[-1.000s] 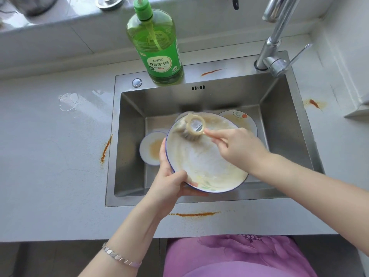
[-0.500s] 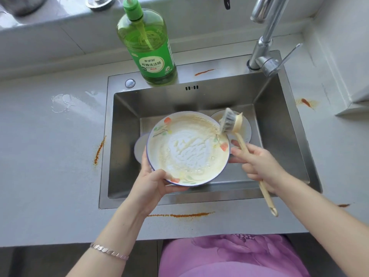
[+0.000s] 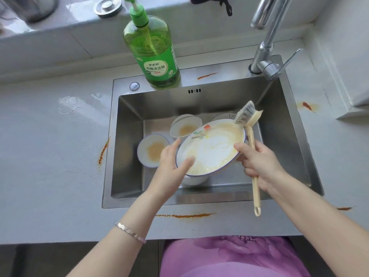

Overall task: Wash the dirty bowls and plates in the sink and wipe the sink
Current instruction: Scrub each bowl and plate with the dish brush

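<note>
A soapy plate (image 3: 211, 148) with a blue rim and a flower print is held tilted over the steel sink (image 3: 127, 176). My left hand (image 3: 169, 166) grips its left edge, thumb on the face and fingers spread along the rim. My right hand (image 3: 259, 164) grips the cream handle of a dish brush (image 3: 247, 116) and presses its thumb on the plate's right rim. The bristles stick up past the plate's top right edge. Two small bowls with orange residue lie in the basin, one flat (image 3: 153, 149) and one tilted (image 3: 185, 126). A white bowl (image 3: 196, 179) sits under the plate. Another plate (image 3: 223, 116) peeks out behind.
A green dish-soap pump bottle (image 3: 153, 56) stands on the sink's back ledge, and the faucet (image 3: 265, 52) rises at the back right. Orange stains mark the counter at the front (image 3: 185, 215), left (image 3: 103, 150) and right (image 3: 306, 105). A puddle (image 3: 67, 104) lies on the left counter.
The brush has left the plate's face and stands past its right edge. My right thumb has come onto the rim. My left hand has shifted from the bottom edge to the left edge.
</note>
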Demonstrator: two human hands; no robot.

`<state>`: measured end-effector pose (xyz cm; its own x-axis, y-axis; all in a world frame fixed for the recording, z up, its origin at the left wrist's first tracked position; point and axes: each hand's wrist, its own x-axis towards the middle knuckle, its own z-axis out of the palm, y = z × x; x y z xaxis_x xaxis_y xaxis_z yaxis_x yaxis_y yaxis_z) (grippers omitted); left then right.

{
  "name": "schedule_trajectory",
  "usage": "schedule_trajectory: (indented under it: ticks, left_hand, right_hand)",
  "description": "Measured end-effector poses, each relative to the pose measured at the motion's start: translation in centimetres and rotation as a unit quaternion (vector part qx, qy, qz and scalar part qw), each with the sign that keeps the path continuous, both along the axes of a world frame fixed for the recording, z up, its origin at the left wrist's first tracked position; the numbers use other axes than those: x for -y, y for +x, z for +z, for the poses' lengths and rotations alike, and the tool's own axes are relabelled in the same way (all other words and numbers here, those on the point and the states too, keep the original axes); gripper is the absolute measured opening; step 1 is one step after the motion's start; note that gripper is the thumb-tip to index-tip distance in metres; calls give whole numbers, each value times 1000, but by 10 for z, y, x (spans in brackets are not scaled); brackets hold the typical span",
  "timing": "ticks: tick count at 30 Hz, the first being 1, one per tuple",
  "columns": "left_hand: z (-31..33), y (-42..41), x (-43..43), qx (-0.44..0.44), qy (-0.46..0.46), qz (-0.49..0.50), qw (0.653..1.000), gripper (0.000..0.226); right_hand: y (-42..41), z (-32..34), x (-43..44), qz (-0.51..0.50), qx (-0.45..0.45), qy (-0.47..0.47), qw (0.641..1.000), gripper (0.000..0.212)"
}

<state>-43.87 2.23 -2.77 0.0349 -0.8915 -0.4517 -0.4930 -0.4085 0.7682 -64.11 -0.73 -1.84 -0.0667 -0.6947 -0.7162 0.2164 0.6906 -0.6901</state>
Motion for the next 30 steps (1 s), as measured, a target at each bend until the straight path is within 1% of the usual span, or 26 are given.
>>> schedule_trajectory:
  ticks: [2,3,4,5,6,7,9,10,13,14,15,16,18,20,22,24,26,28,30]
  left_hand:
    - [3,-8,-11,16,-89,-96,991,61]
    - [3,-12,-15,51,-140,-146,978,56]
    - [-2,-16,-17,109,-207,-185,955,50]
    - [-10,-19,-17,157,-267,-199,930,44]
    - [-14,-23,-15,183,-301,-194,916,39]
    - [-17,-24,-11,192,-321,-173,911,33]
    - [-18,-24,-2,195,-364,-129,901,23]
    - [-17,-22,2,196,-380,-117,896,23]
    - [-11,-19,10,211,-437,-119,866,40]
    - [-8,-19,13,210,-443,-122,863,42]
    - [-4,-19,15,209,-445,-122,862,42]
    - [2,-19,17,202,-434,-116,870,39]
    - [15,-19,18,166,-387,-73,904,37]
    - [31,-19,16,101,-326,-11,940,40]
    - [44,-19,12,43,-279,26,959,40]
    - [52,-18,8,-10,-243,53,969,49]
    - [57,-18,4,-65,-201,87,974,54]
    - [59,-17,2,-103,-161,116,975,55]
    - [61,-14,0,-126,-139,118,975,58]
  right_hand:
    - [4,-2,2,-23,-27,17,999,12]
    - [5,-2,3,-32,-35,25,999,12]
    - [6,-1,4,-39,-36,32,998,12]
    - [7,1,4,-45,-31,38,998,12]
    - [8,4,5,-48,-25,43,998,13]
    - [9,8,5,-48,-18,46,998,14]
    - [10,18,5,-45,-3,47,998,14]
    - [11,24,6,-45,3,48,998,14]
    - [11,34,9,-38,24,46,998,15]
    - [10,36,11,-27,25,42,998,16]
    - [9,39,13,-9,19,34,999,19]
    - [8,41,15,10,8,21,1000,24]
    - [3,42,17,37,-26,-27,999,29]
    - [-4,35,16,53,-73,-75,993,37]
    - [-9,26,14,58,-84,-99,990,49]
    - [-13,23,11,67,-37,-100,992,55]
    - [-18,23,9,95,13,-99,990,53]
    - [-22,24,6,126,6,-106,986,51]
    - [-24,27,6,140,-37,-114,983,49]
